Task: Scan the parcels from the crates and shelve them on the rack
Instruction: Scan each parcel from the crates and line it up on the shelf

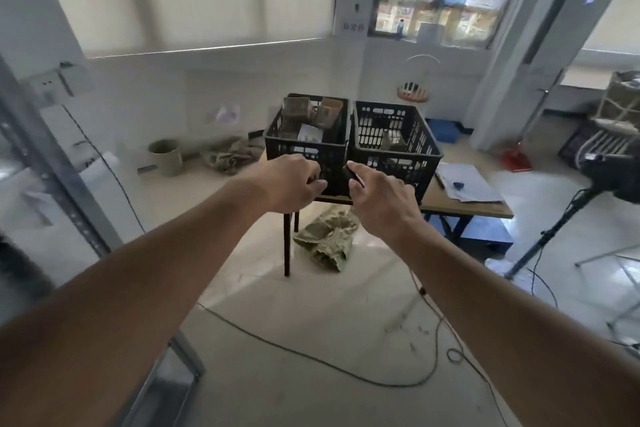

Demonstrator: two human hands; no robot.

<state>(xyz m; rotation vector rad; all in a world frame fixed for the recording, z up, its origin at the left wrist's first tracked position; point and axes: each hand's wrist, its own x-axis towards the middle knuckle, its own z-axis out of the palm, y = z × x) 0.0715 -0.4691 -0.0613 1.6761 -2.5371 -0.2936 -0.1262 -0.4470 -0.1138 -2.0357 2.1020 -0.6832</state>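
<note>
Both bare arms are stretched out toward the table, hands side by side in front of the crates. The left hand (291,184) has its fingers curled under, knuckles up; it may be closed on something small and dark, but the blur makes that hard to say. The right hand (379,196) pinches a thin dark stick-like object (355,176) between thumb and forefinger, the other fingers loosely bent.

Just beyond the hands, two black slotted plastic crates stand touching, side by side on the wooden table with dark legs (467,208). The left black crate (304,146) holds brown cardboard parcels (311,109) standing at its far end and a flat white packet (308,132) lower down. The right black crate (398,146) shows one dull wrapped parcel (393,140) near its bottom.

A stack of white papers (467,184) lies on the table right of the crates. A crumpled olive sack (327,239) lies on the floor under the table, and a black cable (311,357) snakes across the tiles. The grey metal rack upright (52,163) runs up the left edge of the view.
</note>
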